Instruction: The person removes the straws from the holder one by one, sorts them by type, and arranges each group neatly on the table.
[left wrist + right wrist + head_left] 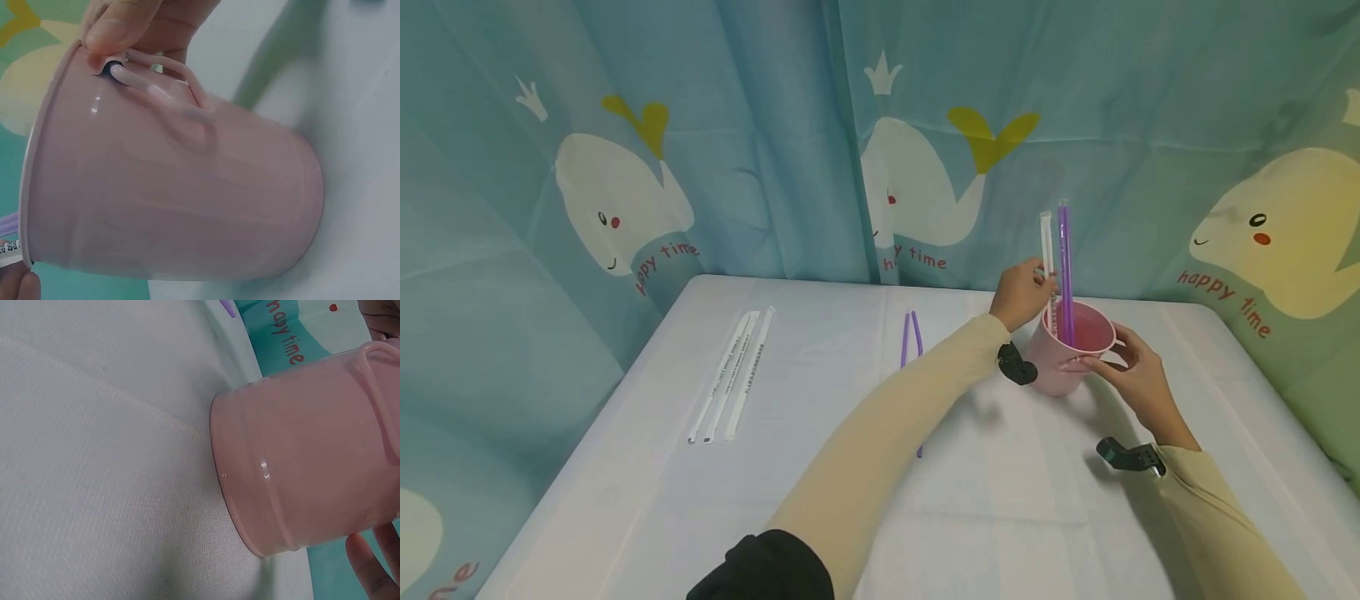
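A pink bucket with a thin handle stands at the right of the table. My left hand pinches a straw in a white printed wrapper, whose lower end is inside the bucket. Beside that straw, purple straws stand upright in the bucket; how many cannot be told. My right hand holds the bucket at its rim and side, its thumb near the handle's joint in the left wrist view. The bucket's inside bottom is hidden.
Several white-wrapped straws lie side by side on the left of the white-covered table. Purple straws lie mid-table, partly hidden under my left forearm. A blue whale-print curtain hangs behind the table.
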`<control>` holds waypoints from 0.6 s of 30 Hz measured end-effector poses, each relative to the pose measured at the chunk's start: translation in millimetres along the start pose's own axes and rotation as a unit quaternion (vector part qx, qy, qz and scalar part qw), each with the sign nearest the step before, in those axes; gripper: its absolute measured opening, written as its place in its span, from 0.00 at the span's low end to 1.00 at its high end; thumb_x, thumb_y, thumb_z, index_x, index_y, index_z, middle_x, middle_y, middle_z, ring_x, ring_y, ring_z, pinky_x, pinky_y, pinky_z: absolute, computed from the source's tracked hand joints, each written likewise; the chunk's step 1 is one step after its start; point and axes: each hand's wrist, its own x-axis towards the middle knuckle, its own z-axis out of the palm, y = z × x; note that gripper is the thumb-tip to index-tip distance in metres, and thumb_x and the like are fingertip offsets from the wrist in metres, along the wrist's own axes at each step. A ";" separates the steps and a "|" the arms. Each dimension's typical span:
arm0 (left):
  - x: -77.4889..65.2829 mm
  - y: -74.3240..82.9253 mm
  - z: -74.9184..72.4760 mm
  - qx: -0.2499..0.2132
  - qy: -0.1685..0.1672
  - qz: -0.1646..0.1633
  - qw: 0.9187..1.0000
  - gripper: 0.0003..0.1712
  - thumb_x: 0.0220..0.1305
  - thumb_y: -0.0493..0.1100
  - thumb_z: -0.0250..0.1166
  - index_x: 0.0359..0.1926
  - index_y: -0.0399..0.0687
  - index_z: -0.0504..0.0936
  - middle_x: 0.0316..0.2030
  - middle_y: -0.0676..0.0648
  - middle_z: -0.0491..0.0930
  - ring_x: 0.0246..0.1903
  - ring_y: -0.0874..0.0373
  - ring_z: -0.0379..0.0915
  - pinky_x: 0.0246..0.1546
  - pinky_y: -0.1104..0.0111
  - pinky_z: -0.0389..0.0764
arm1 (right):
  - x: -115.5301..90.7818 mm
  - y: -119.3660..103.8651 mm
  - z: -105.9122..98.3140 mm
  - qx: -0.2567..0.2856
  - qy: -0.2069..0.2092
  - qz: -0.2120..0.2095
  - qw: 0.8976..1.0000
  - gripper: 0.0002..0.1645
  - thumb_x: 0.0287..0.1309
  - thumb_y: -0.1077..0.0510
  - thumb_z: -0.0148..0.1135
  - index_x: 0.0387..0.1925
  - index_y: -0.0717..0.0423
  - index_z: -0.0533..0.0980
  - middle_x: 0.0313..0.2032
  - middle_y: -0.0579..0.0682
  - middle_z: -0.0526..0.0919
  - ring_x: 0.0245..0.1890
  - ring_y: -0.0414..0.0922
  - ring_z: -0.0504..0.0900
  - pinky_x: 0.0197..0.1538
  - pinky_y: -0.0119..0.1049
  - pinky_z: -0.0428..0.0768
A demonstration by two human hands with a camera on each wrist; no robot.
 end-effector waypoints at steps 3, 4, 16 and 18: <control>-0.2 0.1 -1.4 -0.005 0.001 0.001 1.000 0.10 0.69 0.43 0.54 0.46 0.45 0.78 0.36 0.48 0.85 0.33 0.65 0.81 0.24 0.82 0.73 | -0.5 0.0 0.7 0.005 0.001 -0.004 1.000 0.44 0.57 0.51 0.64 0.70 0.56 0.56 0.64 0.61 0.64 0.51 0.24 0.67 0.44 0.09 0.71; -0.2 0.0 -1.9 -0.004 0.001 0.002 1.000 0.11 0.69 0.43 0.54 0.46 0.45 0.79 0.37 0.48 0.85 0.33 0.65 0.81 0.23 0.82 0.73 | -0.7 0.0 0.9 0.007 0.002 -0.006 1.000 0.44 0.57 0.51 0.65 0.70 0.56 0.56 0.64 0.61 0.65 0.50 0.22 0.66 0.44 0.09 0.71; -0.7 0.3 -8.7 -0.017 0.011 0.028 0.999 0.13 0.71 0.42 0.51 0.50 0.43 0.78 0.39 0.46 0.85 0.36 0.62 0.82 0.27 0.84 0.74 | -0.8 -0.1 0.7 0.006 0.003 0.000 1.000 0.44 0.57 0.50 0.64 0.70 0.56 0.56 0.64 0.62 0.64 0.48 0.20 0.64 0.43 0.08 0.70; -1.0 0.9 -10.3 -0.037 0.013 0.027 0.999 0.14 0.71 0.42 0.51 0.51 0.43 0.78 0.39 0.45 0.84 0.34 0.62 0.82 0.27 0.84 0.75 | -0.6 0.1 0.9 0.007 0.004 -0.001 1.000 0.44 0.57 0.50 0.64 0.70 0.56 0.56 0.64 0.62 0.64 0.47 0.20 0.64 0.43 0.08 0.70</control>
